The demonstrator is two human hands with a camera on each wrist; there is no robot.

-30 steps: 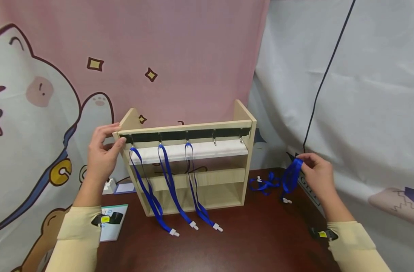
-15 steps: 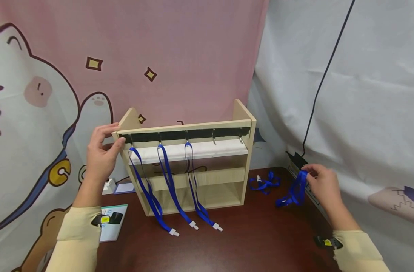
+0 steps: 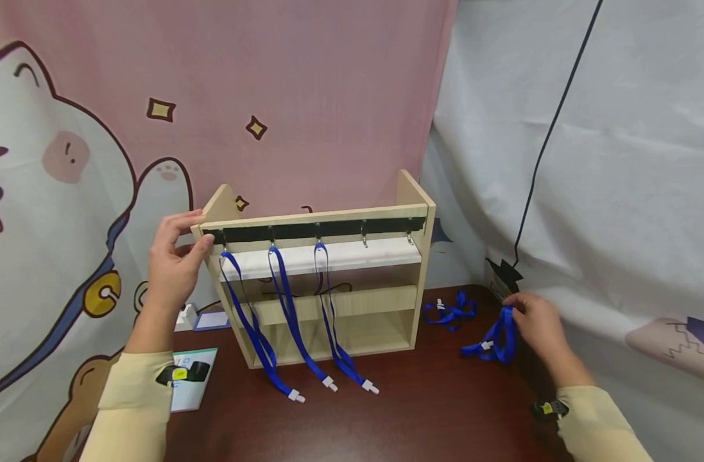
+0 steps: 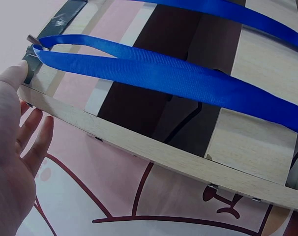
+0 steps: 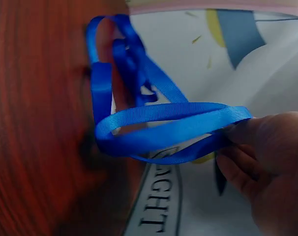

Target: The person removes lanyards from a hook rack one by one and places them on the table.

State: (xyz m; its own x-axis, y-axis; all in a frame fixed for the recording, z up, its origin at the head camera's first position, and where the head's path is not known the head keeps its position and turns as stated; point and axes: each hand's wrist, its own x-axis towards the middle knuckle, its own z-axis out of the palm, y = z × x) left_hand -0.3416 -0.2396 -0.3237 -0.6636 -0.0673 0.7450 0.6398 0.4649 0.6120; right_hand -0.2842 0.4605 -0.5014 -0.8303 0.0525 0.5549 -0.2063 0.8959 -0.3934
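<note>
A small wooden shelf [image 3: 328,308] stands on the table, with a row of metal hooks along its black strip [image 3: 340,228]. My left hand [image 3: 175,263] grips its upper left corner, thumb on the front and fingers round the side panel [image 4: 154,152]. From the hooks hang three blue lanyards, the left [image 3: 253,333], middle [image 3: 291,308] and right one [image 3: 335,333], white clips resting on the table; the two rightmost hooks are bare. To the right, my right hand [image 3: 539,324] pinches a looped blue lanyard [image 5: 159,130] at one end; its lower loops sag to the tabletop.
Another blue lanyard [image 3: 452,311] lies loosely coiled on the table [image 3: 432,410], right of the shelf. A white booklet [image 3: 192,382] lies under the left forearm, near a white plug block [image 3: 185,317]. Printed cloth hangs behind, and grey cloth [image 3: 606,160] with a black cable borders the right side.
My right hand has moved down, lowering its lanyard so the loops and clip come down toward the tabletop. The left hand and the hanging lanyards have stayed in place.
</note>
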